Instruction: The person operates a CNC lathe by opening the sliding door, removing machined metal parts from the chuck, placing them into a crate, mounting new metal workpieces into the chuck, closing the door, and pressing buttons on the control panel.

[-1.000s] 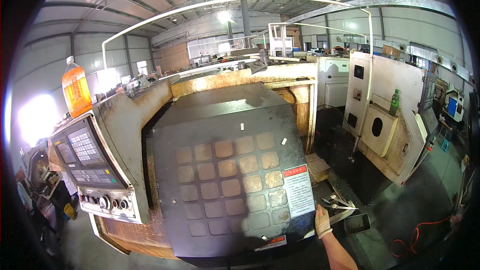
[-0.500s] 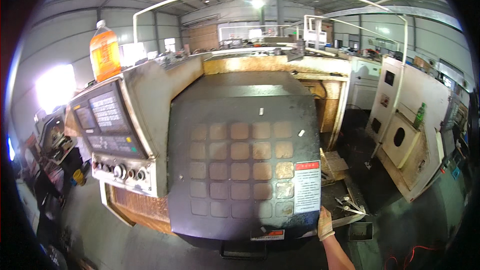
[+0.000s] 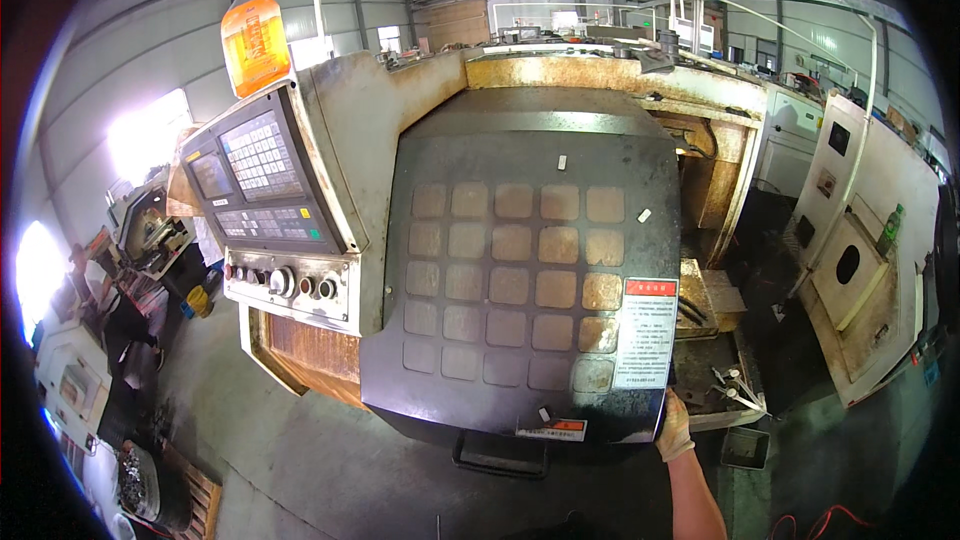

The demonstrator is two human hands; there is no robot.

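My right hand, in a light work glove, grips the lower right edge of a big dark sliding door on a rusty machine tool. The door has a grid of cloudy square panes and a white and red label near my hand. A black pull handle hangs under the door's bottom edge. My left hand is out of view.
A control panel with screen, keys and knobs stands left of the door, with an orange drink bottle on top. A tool tray lies right of my hand. White cabinets stand at the right, another machine at the left.
The view has swung right and moved closer, so the door and control panel sit more to the left and larger. My right hand stays on the door's lower right edge.
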